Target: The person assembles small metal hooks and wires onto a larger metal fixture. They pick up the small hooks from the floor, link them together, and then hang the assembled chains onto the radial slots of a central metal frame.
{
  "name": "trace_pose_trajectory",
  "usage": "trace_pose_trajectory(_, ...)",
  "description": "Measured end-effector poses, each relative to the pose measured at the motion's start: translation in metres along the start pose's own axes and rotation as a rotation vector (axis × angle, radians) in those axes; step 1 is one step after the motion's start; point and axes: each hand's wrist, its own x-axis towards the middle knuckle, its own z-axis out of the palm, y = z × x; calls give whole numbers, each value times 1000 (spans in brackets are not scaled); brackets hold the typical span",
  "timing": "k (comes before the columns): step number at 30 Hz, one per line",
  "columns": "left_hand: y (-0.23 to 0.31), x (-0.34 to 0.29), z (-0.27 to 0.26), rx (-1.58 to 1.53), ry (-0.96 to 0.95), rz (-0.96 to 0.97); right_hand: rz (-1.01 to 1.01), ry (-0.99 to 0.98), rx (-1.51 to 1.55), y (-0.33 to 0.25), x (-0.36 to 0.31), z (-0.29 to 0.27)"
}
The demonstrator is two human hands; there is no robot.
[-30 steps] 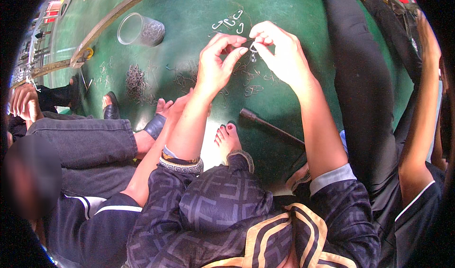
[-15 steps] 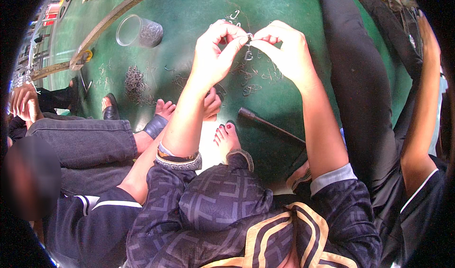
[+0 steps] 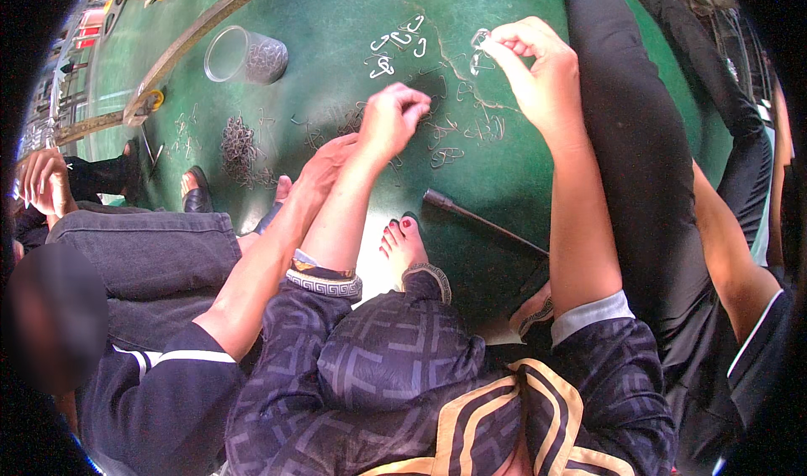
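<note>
The right hand (image 3: 538, 68) is raised over the green floor (image 3: 328, 22) with its fingers curled in, thumb and fingertips pinched on a small bent wire hook (image 3: 480, 40) that pokes out to its left. The left hand (image 3: 393, 121) hangs lower and to the left, apart from the right, its fingers bunched together and pointing down at the floor; whether it grips anything between them cannot be told. Directly under and between the two hands lies a scatter of loose wire hooks (image 3: 458, 131), dark against the green. Just beyond the left hand, a few brighter hooks (image 3: 393, 49) lie in a small cluster. Another person's hand (image 3: 324, 165) rests on the floor just left of the left hand, its forearm running alongside. Near the person's bare foot (image 3: 402, 245), below the hands, a dark metal rod (image 3: 479, 219) lies slantwise. Farther left sits a heap of hooks (image 3: 239, 144), and beyond it a clear plastic cup (image 3: 244, 55) on its side, with hooks in it.
</note>
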Motion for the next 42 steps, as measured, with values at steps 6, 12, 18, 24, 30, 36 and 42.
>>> trace_pose_trajectory(6,-17,-2,36,159,-114,2,-68,67,-48,8,5,-1)
trace_pose_trajectory(12,-12,26,58,328,-52,103,-71,74,-57,6,13,-5)
trace_pose_trajectory(18,-4,41,72,382,-13,31,-72,60,-77,10,12,-6)
trace_pose_trajectory(24,15,50,83,816,-152,78,-55,70,-104,13,12,-5)
trace_pose_trajectory(30,14,64,76,768,-214,-10,28,69,-106,22,10,0)
trace_pose_trajectory(36,25,70,11,-315,-92,-127,66,5,-151,23,10,-1)
trace_pose_trajectory(42,69,69,-36,-655,-26,39,99,-81,-90,9,11,8)
